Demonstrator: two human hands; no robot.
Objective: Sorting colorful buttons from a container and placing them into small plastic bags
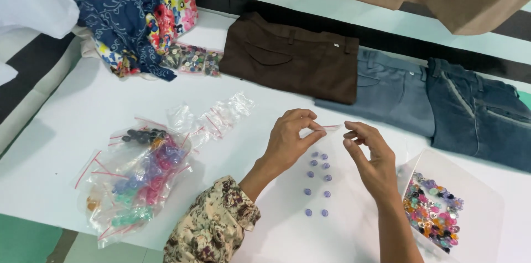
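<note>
Nearest us, one floral-patterned sleeve (213, 223) covers our left forearm, which crosses the white table (72, 130). Loose purple buttons (318, 183): we count about ten, laid in two short columns between our hands. Left hand (290, 138): one, its fingers (312, 125) pinched shut on the edge of one small clear zip bag (332, 127) with a red strip. Right hand (370, 155): one, raised just beside that bag; its fingers are curled near the bag's other end, and we cannot tell whether they grip it. White tray (475, 196): one, at right, holding a heap of mixed coloured buttons (434, 210), too many to count. Filled clear bags of buttons (138, 180): one pile at left, number of bags unclear, sorted by colour in black, purple, pink, blue and green. Empty clear bags (218, 113): a few, just beyond that pile. Trousers, laid flat at the far side: one brown pair (293, 58), one grey-blue pair (387, 89), one dark blue pair (481, 113). Patterned fabrics (135, 17): one bundle, far left, with one further flat packet of buttons (193, 59) just beside it.
</note>
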